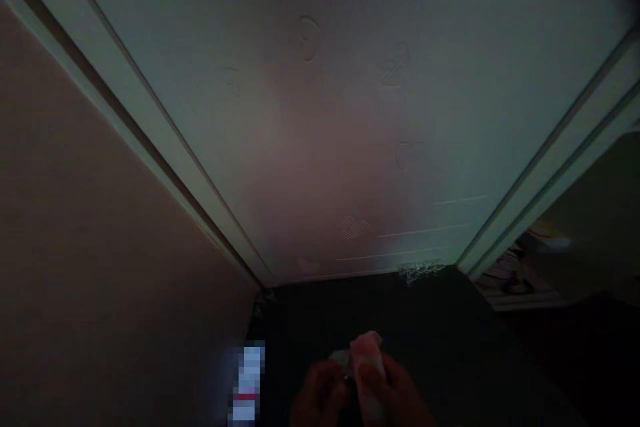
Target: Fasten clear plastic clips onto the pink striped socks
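Well left of the pink-and-white item (367,348) glows a blurred bright strip (249,367). Just left of it, your left hand (319,392) curls near a small pale piece (341,357); you can't tell if it's gripped. Your right hand (395,388) closes around the item. Beyond it, rightward, a glinting patch (420,269).

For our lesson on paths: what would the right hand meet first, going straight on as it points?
Holding the pink-and-white item, the right hand would probably meet the pale heart-patterned panel first, beyond the dark surface, though depth is unclear.
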A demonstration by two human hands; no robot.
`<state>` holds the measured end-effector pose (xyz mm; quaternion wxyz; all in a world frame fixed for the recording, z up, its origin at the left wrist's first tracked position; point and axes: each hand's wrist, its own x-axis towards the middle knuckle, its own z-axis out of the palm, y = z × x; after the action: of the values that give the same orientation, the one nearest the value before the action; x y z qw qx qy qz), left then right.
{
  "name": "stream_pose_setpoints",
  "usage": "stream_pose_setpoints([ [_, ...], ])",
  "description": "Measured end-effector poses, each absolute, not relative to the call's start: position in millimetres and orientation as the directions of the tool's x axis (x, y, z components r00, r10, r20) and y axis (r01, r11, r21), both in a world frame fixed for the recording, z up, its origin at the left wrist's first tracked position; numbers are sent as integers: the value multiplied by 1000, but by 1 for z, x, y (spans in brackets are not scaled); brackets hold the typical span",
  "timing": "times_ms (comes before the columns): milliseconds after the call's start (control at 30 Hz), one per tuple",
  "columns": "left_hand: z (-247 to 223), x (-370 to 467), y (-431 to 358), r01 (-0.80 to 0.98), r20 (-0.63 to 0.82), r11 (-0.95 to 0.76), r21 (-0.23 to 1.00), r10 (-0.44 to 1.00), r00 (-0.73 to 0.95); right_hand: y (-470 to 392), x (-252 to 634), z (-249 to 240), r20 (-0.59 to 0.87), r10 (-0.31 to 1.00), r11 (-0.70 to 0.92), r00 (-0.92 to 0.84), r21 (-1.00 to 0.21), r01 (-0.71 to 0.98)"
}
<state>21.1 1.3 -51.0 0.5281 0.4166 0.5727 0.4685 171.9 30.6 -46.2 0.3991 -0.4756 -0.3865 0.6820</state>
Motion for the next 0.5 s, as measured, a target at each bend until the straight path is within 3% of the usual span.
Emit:
stream_pose_setpoints([
  [167,-44,21,3,32,-213,214,976,976,-37,29,176,-52,-341,907,-384,-246,-910,-155],
  [333,-37,22,4,209,-226,189,959,959,172,27,172,-64,-329,925,-370,-190,-895,-251],
  [500,-31,25,2,249,-250,208,946,957,150,27,170,-62,-309,929,-357,-204,-895,-269],
])
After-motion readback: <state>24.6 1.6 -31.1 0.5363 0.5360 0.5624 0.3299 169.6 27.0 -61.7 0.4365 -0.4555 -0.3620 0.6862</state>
